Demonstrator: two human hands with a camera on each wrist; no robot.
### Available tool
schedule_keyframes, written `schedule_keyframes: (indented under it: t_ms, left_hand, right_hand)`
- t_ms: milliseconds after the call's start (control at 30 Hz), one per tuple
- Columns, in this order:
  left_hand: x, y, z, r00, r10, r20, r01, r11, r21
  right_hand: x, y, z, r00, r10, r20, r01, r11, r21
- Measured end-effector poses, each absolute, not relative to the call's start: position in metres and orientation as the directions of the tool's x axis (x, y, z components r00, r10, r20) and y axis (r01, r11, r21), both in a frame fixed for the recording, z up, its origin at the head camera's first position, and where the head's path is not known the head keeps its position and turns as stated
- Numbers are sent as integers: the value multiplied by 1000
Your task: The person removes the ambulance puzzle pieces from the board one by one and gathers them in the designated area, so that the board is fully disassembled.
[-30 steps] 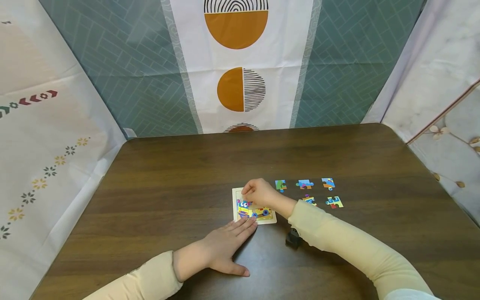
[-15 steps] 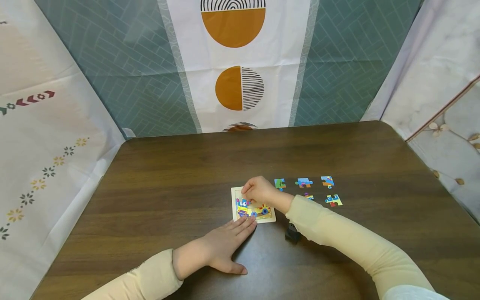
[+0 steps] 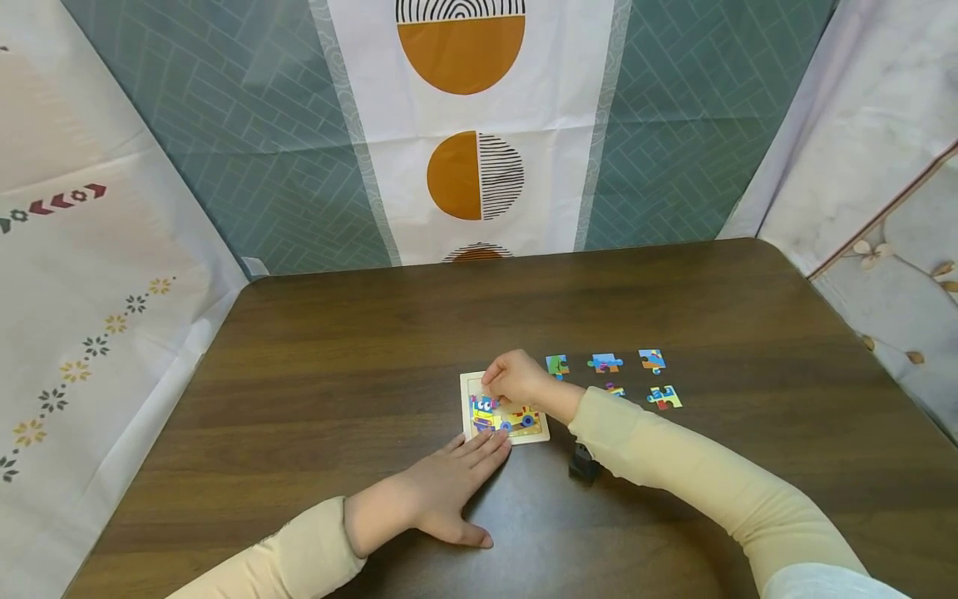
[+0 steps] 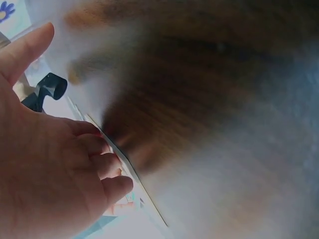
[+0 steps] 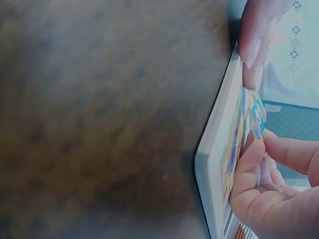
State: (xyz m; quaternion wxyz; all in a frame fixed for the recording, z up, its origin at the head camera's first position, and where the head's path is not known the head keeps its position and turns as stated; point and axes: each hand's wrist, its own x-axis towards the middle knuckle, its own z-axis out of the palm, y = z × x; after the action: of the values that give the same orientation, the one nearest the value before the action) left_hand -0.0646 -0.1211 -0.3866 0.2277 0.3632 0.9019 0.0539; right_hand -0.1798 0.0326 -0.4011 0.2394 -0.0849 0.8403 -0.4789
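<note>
I'm resting my left hand (image 3: 445,491), thumb splayed, on tray (image 3: 465,405) | right hand (image 3: 518,382) pinching piece (image 5: 258,118) | risk: could be jamming if tilted

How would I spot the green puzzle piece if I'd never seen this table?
On the brown table, find the pale-rimmed puzzle near the middle. To its right in the head view, loose pieces lie in two rows; take the far row, left end. That's the green piece, mostly green where its neighbours in that row are mostly blue.
</note>
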Motion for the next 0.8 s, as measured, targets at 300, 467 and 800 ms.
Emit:
schedule_keyframes:
  t_ms: [300, 467, 800]
  left_hand:
    - [-66, -122, -386, -630, 681, -373, 626, 729, 275]
    - [-65, -121, -387, -633, 674, -380, 623, 735, 266]
    - [-62, -121, -388, -649, 666, -367, 622, 743, 249]
  right_hand:
    - [-183, 33, -400, -870, -367, -328, 101, 520, -848]
    - [-183, 39, -399, -856, -374, -357, 130, 512, -849]
    - [-175, 66, -377, -833, -442, -333, 106, 463, -880]
